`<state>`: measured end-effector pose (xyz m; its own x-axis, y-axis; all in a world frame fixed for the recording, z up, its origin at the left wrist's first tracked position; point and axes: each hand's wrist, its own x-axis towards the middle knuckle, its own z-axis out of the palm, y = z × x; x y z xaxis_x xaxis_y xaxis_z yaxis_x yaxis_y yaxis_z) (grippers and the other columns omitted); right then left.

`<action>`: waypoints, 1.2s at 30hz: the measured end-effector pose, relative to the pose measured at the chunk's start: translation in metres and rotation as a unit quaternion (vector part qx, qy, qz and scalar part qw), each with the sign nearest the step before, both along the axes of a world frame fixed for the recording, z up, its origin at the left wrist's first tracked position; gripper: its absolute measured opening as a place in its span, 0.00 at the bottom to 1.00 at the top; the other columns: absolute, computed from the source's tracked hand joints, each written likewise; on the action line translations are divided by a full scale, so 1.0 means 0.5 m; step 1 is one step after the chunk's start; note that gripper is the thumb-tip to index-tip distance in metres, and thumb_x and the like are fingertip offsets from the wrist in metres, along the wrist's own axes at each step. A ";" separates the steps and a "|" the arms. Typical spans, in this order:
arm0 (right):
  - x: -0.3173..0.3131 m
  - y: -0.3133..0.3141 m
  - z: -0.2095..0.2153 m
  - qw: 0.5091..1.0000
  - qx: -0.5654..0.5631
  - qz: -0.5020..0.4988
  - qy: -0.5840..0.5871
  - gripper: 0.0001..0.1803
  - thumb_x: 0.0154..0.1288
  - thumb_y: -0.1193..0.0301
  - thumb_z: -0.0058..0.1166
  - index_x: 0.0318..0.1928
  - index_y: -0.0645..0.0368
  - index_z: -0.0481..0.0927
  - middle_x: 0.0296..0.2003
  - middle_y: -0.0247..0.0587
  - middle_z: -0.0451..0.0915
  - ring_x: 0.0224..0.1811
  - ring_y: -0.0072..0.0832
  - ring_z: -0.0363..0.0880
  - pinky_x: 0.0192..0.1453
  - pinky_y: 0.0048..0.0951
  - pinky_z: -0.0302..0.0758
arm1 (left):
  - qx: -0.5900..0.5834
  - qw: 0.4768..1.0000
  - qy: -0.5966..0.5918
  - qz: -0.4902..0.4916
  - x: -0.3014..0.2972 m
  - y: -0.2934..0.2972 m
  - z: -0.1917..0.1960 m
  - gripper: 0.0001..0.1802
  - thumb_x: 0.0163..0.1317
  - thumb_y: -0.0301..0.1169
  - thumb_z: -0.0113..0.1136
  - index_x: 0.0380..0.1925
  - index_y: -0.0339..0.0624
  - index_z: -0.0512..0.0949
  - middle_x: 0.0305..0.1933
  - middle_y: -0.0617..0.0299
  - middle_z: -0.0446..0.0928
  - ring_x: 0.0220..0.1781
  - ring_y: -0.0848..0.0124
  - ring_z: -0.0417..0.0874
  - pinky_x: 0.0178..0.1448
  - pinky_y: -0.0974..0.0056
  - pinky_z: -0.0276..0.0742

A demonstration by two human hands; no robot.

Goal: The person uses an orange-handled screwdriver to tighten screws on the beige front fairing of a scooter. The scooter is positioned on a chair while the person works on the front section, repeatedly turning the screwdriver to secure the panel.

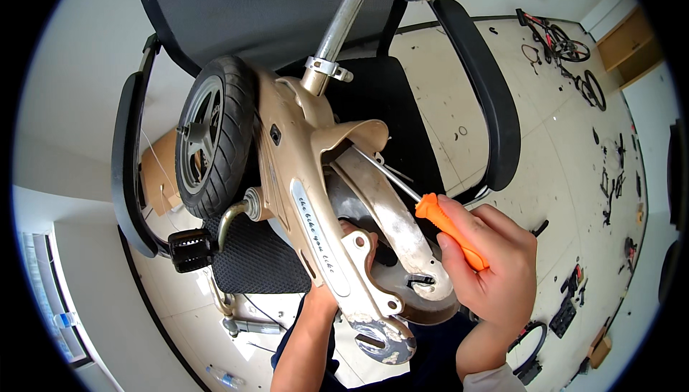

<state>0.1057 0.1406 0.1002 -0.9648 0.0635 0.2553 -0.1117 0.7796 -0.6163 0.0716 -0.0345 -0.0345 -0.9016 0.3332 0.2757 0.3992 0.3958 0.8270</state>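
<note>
A beige bike frame [287, 155] lies tilted across an office chair, its small wheel [215, 137] with a black tire at the left. My right hand [495, 263] is closed around the orange handle of a screwdriver [448, 227]. The metal shaft runs up and left, and its tip reaches into the frame's opening under a curved lip; the very end is hidden. From below, my left hand [321, 304] grips the frame's lower part, with its fingers mostly hidden behind the frame. A worn metal fork arm [387, 209] sits beside the shaft.
The black chair has armrests on both sides, the right armrest [484, 98] beyond my right hand. A pedal [191, 250] juts out at the left, and a seat post [339, 29] rises at the top. Bike parts [574, 288] and wheels lie on the tiled floor at right.
</note>
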 end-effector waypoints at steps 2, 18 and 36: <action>-0.004 -0.008 0.004 1.000 -0.003 0.000 0.002 0.21 0.55 0.81 0.58 0.51 0.62 0.80 0.24 0.38 0.75 0.19 0.29 0.73 0.21 0.26 0.68 | 0.022 1.000 -0.018 0.002 0.000 0.001 -0.003 0.09 0.58 0.24 0.58 0.20 0.36 0.77 0.20 0.59 0.75 0.24 0.69 0.73 0.34 0.66 0.69; -0.010 -0.027 0.001 0.999 0.036 -0.021 0.007 0.22 0.50 0.83 0.59 0.50 0.64 0.81 0.26 0.40 0.75 0.21 0.28 0.73 0.23 0.24 0.68 | 0.082 0.993 -0.080 -0.005 -0.001 0.000 0.004 0.08 0.57 0.24 0.57 0.20 0.35 0.76 0.20 0.59 0.76 0.24 0.68 0.74 0.34 0.66 0.69; 0.000 -0.055 0.001 1.000 0.010 0.009 -0.006 0.24 0.58 0.78 0.58 0.57 0.62 0.74 0.26 0.38 0.74 0.18 0.29 0.74 0.19 0.28 0.69 | 0.075 0.995 -0.062 0.005 -0.003 0.013 0.012 0.07 0.55 0.25 0.57 0.20 0.35 0.76 0.21 0.57 0.76 0.25 0.64 0.74 0.37 0.64 0.69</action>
<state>0.1056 0.1131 0.1005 -0.9687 0.0414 0.2448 -0.1182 0.7903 -0.6012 0.0700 -0.0278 -0.0285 -0.9348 0.2877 0.2082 0.2873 0.2683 0.9195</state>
